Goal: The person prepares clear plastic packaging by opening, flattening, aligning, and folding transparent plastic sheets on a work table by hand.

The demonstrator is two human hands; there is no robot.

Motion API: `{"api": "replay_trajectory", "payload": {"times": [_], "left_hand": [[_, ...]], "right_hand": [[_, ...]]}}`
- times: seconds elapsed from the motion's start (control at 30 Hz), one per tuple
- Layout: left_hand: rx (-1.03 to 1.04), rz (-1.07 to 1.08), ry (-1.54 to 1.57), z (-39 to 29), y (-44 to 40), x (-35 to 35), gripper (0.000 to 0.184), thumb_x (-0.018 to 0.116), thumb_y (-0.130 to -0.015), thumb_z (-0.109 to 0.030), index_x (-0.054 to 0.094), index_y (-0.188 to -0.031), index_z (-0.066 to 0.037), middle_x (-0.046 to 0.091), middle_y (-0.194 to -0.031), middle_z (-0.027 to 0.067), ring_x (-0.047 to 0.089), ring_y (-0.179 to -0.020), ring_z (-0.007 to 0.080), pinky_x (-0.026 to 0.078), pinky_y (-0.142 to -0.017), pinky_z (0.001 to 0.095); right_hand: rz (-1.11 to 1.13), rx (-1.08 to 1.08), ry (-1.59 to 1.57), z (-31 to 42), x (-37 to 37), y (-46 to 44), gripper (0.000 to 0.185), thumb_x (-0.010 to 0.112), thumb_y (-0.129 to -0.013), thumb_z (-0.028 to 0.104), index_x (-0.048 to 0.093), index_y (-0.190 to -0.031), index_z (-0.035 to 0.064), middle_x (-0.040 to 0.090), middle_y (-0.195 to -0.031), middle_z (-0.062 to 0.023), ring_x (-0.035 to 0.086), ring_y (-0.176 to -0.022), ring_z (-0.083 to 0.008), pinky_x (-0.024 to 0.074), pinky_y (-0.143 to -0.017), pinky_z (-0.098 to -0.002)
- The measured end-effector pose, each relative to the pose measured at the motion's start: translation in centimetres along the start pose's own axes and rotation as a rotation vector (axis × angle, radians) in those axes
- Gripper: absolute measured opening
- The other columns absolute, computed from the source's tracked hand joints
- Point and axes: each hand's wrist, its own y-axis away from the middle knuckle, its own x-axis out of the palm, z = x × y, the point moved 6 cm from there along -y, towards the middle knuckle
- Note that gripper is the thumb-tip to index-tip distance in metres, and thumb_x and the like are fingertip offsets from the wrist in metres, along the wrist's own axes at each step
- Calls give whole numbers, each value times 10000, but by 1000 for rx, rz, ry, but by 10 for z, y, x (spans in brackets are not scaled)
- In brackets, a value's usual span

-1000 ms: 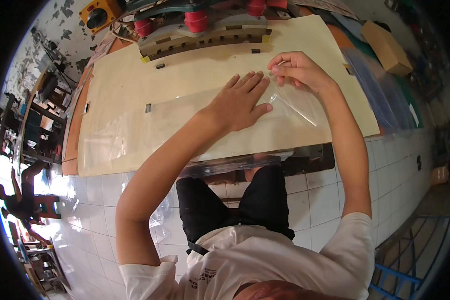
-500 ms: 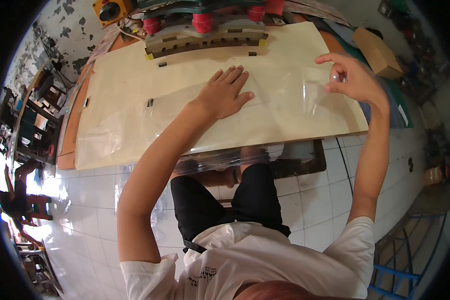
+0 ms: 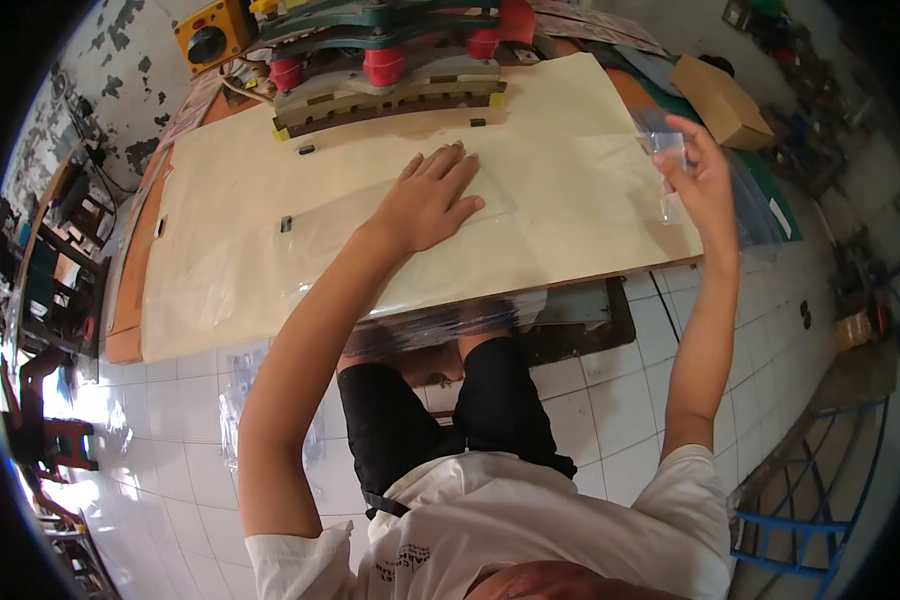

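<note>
While the person is sitting close up to the table, blk shorts (image 3: 440, 410) are showing just below its near edge. Crumpled plastic (image 3: 440, 318) is hanging there. Clear film (image 3: 270, 255) is lying across near part of cream board (image 3: 220, 180), its R end reaching the R hand. L hand (image 3: 425, 205) is lying palm-down on it, fingers extended, gripping nothing; prob. weighting film against sliding. R hand (image 3: 705, 180), half curled by board's R edge, is holding film betw. thumb + fingers, index standing off; likely tensioning it vs. L hand. Small dk blocks (image 3: 286, 224) are sitting spaced out on board, maybe as stops; purpose unsure. Further back, machine w/ red cylinders (image 3: 383, 68) is standing at board's far side, its slotted bar (image 3: 390, 100) touching or just above, can't tell. Yellow control box (image 3: 208, 44) is sitting far L, prob. kept off work area; cardboard box (image 3: 720, 100) is resting far R, apart from board.
</note>
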Motion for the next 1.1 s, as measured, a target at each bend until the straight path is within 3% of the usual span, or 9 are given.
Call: {"api": "replay_trajectory", "payload": {"times": [0.17, 0.2, 0.23, 0.3, 0.4, 0.53, 0.8, 0.93, 1.1], "left_hand": [[179, -138, 167, -23, 1, -22, 500, 533, -916, -85, 486, -1409, -152, 322, -1537, 162, 335, -1402, 349, 260, -1152, 517], [193, -133, 176, -23, 1, -21, 500, 533, -916, -85, 486, -1409, -152, 322, -1537, 162, 335, -1402, 349, 260, -1152, 517], [186, -83, 155, -20, 0, -16, 493, 524, -908, -55, 514, -1385, -178, 339, -1530, 154, 351, -1395, 341, 270, -1146, 521], [192, -31, 151, -18, 0, -10, 496, 514, -900, -25, 543, -1362, -203, 356, -1523, 147, 367, -1388, 334, 281, -1140, 526], [178, -58, 218, -18, -3, -10, 476, 521, -888, -7, 583, -1318, -203, 411, -1487, 153, 414, -1357, 333, 310, -1126, 518], [157, -70, 229, -17, -4, -12, 463, 520, -883, 6, 593, -1296, -189, 466, -1441, 167, 456, -1316, 353, 338, -1108, 505], [147, -44, 194, -15, -3, -9, 523, 498, -869, 13, 561, -1331, -222, 437, -1463, 137, 455, -1318, 301, 332, -1119, 521], [172, -83, 192, -15, -3, -12, 472, 523, -873, 9, 583, -1299, -184, 477, -1427, 177, 495, -1270, 366, 365, -1088, 503], [168, -73, 198, -14, -3, -11, 472, 520, -874, 6, 585, -1299, -188, 481, -1423, 177, 495, -1267, 369, 365, -1089, 499]], "right_hand": [[138, 263, 460, -71, -12, 13, 440, 698, -850, 103, 568, -1267, 41, 668, -786, -58, 619, -673, -125, 487, -633, -263], [126, 266, 625, -77, -22, 13, 525, 726, -841, 217, 546, -1306, 52, 687, -962, -121, 652, -832, -229, 509, -767, -358], [117, 280, 635, -86, -32, 15, 525, 726, -841, 217, 546, -1306, 52, 687, -962, -121, 652, -832, -229, 509, -767, -358], [3, -7, 1301, -88, -57, 18, 616, 719, -830, 354, 528, -1352, 88, 611, -1232, -174, 598, -1104, -300, 478, -911, -408], [67, 356, 1425, -138, -111, 15, 751, 669, -828, 476, 442, -1437, 99, 444, -1438, -223, 430, -1331, -368, 375, -1071, -441], [285, 491, 1117, -157, -127, 5, 762, 618, -855, 449, 368, -1479, 91, 430, -1441, -262, 410, -1342, -406, 359, -1093, -453], [639, 455, 1180, -136, -95, -7, 728, 532, -783, 46, 323, -1480, 21, 437, -1431, -278, 449, -1284, -444, 360, -1086, -446], [518, 447, 1377, -126, -91, -14, 719, 547, -732, -3, 407, -1436, 22, 547, -1298, -297, 544, -1176, -437, 425, -1023, -447], [213, 98, 1251, -130, -134, -41, 554, 572, -677, -54, 626, -1225, 1, 670, -958, -291, 674, -916, -388, 536, -834, -416]]}}
